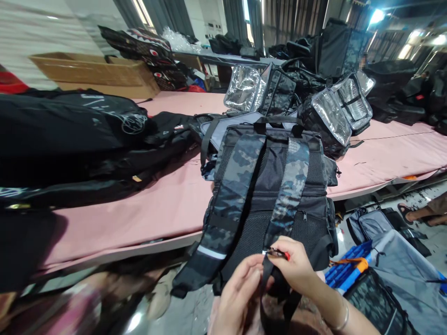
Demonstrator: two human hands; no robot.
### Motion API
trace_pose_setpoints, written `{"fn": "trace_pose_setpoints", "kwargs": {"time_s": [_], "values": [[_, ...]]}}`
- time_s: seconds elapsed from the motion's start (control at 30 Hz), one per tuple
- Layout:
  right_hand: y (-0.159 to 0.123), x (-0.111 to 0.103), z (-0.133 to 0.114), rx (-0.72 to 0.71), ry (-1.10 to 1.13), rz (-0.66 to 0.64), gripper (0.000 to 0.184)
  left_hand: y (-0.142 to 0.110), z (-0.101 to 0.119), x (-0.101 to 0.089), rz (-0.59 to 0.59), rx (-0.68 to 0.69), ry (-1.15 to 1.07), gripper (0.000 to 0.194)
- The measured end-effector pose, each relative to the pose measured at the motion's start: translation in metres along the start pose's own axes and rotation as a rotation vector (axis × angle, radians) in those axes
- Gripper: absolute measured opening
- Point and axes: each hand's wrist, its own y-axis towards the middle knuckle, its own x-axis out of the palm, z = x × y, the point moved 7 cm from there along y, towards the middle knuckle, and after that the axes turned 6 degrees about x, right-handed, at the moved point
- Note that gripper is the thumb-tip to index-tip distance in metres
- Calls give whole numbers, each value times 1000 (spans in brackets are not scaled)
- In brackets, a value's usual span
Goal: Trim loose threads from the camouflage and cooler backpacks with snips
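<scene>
A black backpack (275, 158) with grey-blue camouflage shoulder straps lies back side up on the pink table, its lower end over the front edge. At the lower end of its right-hand shoulder strap, my left hand (240, 291) pinches a black webbing strap (266, 284). My right hand (291, 265) is closed at the same spot, touching the webbing. Between its fingers shows a small tool with a red part, which looks like thread snips (287, 255); most of it is hidden. The strap's loose length hangs down between my hands.
Black bags (70, 139) are piled on the left of the pink table (139, 218). Open silver-lined cooler bags (330, 114) stand beyond the backpack. A cardboard box (94, 70) is at the back left. Grey and blue bags (401, 260) lie lower right, near a person's foot (407, 215).
</scene>
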Motion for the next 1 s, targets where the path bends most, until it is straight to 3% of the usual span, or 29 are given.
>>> {"fn": "trace_pose_setpoints", "kwargs": {"time_s": [0.1, 0.17, 0.23, 0.4, 0.53, 0.83, 1.0], "values": [[-4, 3, 0, 14, -18, 2, 15, 0, 13, -9, 92, 103, 206, 40], [-6, 1, 3, 63, 21, 29, 7, 0, 14, -15, 163, 85, 176, 41], [-9, -6, 5, 51, 8, 87, 26, -1, 15, -19, 219, 66, 86, 42], [-22, -25, -6, -232, -203, 142, 20, -5, 28, -22, 293, 109, 1, 42], [-28, -28, -12, -344, -334, 124, 19, -5, 30, -21, 282, 150, 73, 41], [-30, -19, -19, -445, -532, 177, 19, -3, 24, -21, 226, 158, 157, 39], [-28, -24, -24, -479, -503, 86, 18, -1, 29, -23, 131, 194, 302, 34]]}}
